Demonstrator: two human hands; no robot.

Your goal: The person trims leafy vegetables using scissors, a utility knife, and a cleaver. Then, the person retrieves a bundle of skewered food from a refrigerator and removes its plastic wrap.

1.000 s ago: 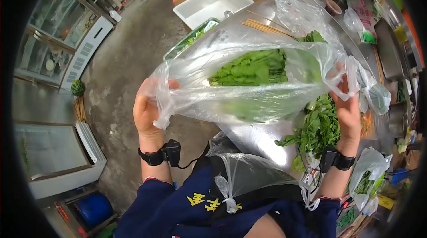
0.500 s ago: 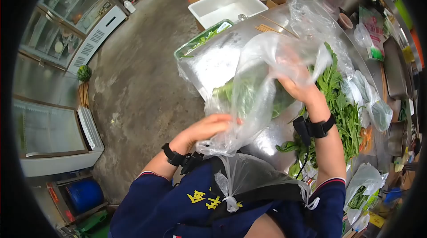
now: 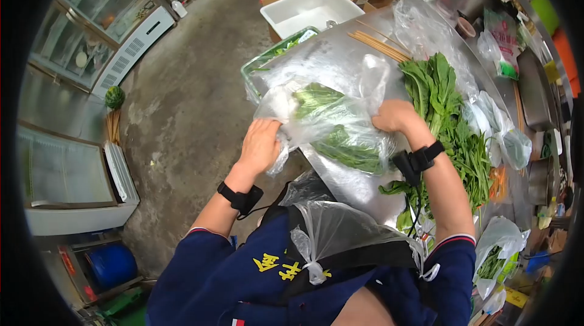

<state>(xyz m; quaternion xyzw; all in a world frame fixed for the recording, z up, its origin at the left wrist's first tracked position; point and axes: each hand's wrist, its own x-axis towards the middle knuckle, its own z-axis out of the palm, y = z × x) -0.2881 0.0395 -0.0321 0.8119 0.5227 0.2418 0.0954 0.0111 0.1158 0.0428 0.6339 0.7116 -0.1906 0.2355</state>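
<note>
A clear plastic bag [image 3: 350, 124] with leafy greens [image 3: 350, 148] inside lies on the metal table. My left hand [image 3: 260, 142] grips the bag's bunched left end, fingers curled over the film. At the bag's right side, my right hand [image 3: 395, 116] is closed on its edge, and a loose flap of film stands up just beyond it. Beside my right forearm lies a pile of loose leafy greens [image 3: 453, 125], close to my right hand but outside the bag.
Wooden skewers [image 3: 380, 46] lie at the far side of the metal table [image 3: 347, 189]. A white tub [image 3: 310, 12] and a green-rimmed tray [image 3: 249, 70] stand beyond its far-left edge. More crumpled plastic [image 3: 420, 21] lies at the far right. Concrete floor [image 3: 182, 119] stretches to the left.
The raised, billowing film has come down flat over the greens. My left hand moved away from my body with the bag's end; my right hand came lower, out from behind the film.
</note>
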